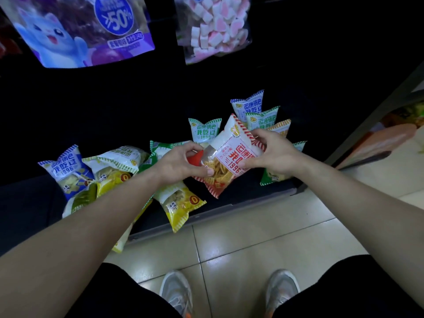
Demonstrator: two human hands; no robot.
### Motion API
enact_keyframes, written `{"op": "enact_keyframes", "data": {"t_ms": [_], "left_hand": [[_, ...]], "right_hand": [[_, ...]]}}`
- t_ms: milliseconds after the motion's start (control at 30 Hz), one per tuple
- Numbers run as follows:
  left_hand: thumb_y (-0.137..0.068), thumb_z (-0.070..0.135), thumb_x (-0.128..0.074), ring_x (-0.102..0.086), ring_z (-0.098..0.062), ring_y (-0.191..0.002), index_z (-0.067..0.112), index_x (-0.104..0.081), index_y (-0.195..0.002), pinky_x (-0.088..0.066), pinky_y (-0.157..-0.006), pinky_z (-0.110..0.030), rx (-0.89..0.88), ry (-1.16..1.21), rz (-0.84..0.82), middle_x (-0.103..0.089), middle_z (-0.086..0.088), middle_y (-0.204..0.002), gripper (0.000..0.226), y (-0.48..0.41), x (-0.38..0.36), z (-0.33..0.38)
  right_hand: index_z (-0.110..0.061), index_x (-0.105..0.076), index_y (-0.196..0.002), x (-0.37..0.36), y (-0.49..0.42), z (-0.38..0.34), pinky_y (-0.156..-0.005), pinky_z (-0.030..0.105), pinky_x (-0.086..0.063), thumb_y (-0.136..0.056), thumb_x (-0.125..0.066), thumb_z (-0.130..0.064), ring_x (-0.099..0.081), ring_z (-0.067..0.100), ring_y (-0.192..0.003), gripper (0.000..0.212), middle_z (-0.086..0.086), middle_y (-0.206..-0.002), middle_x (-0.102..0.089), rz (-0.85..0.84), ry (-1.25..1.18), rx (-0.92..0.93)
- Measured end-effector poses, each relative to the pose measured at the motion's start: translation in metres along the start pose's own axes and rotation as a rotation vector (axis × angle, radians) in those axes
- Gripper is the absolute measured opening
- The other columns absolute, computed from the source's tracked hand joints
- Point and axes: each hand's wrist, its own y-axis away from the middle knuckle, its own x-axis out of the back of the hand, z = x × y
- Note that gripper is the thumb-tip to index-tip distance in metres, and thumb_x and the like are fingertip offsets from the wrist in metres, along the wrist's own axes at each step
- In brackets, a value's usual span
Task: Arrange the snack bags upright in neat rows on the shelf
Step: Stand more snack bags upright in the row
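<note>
Head view. Red-striped bag (229,154) held tilted above the near part of the shelf (229,206), just in front of the upright bags (249,105) at far right. Left hand (181,166) pinching its lower left part, thumb on the clear window; right hand (273,154) curled round its upper right edge. Judged step: standing this bag in the row. To do it well: turn until the sealed top points up, lower onto the bottom seam close beside the standing green bag (205,131), print facing near, then release one hand at a time against probable tipping of the puffed pack. Fallen bags (114,164) heaped at near left, some overhanging the shelf edge, not yet set up. Hard to make out: back of the shelf lost in darkness, depth and any rear row unknown; orange-striped bag (281,128) largely covered by the right hand; hanging pouches (87,31) above cut off by the frame.
</note>
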Motion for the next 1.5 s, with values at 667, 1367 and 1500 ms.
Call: {"op": "enact_keyframes", "data": {"t_ms": [667, 1367, 1500], "left_hand": [[-0.059, 0.053, -0.086, -0.055, -0.008, -0.065, 0.033, -0.051, -0.129, -0.048, -0.053, -0.028, -0.060, -0.783, 0.139, -0.062, 0.009, -0.092, 0.081, 0.020, -0.028, 0.034], [-0.059, 0.060, -0.084, -0.046, -0.002, -0.056, 0.022, -0.051, -0.135, -0.039, -0.049, -0.024, 0.121, -0.518, 0.468, -0.069, 0.001, -0.108, 0.091, -0.194, -0.036, -0.009], [-0.059, 0.057, -0.085, -0.059, -0.014, -0.076, 0.022, -0.051, -0.134, -0.046, -0.059, -0.027, 0.105, -0.476, 0.420, -0.068, 0.000, -0.111, 0.089, -0.232, -0.035, -0.025]], "right_hand": [[-0.045, -0.049, -0.127, -0.038, 0.015, -0.041, -0.063, 0.033, -0.036, -0.056, -0.087, -0.053, -0.054, 0.016, -0.093, 0.081, -0.014, -0.101, -0.055, -0.050, 0.650, 0.142], [-0.023, -0.053, -0.134, 0.016, -0.061, 0.061, -0.090, 0.044, -0.051, -0.091, -0.060, -0.039, -0.054, 0.021, -0.119, 0.046, 0.001, -0.133, -0.053, 0.126, 0.517, -0.090], [-0.025, -0.058, -0.126, 0.008, -0.080, 0.073, -0.090, 0.042, -0.050, -0.091, -0.060, -0.039, -0.054, 0.021, -0.114, 0.038, 0.000, -0.126, -0.055, 0.138, 0.546, -0.067]]}}
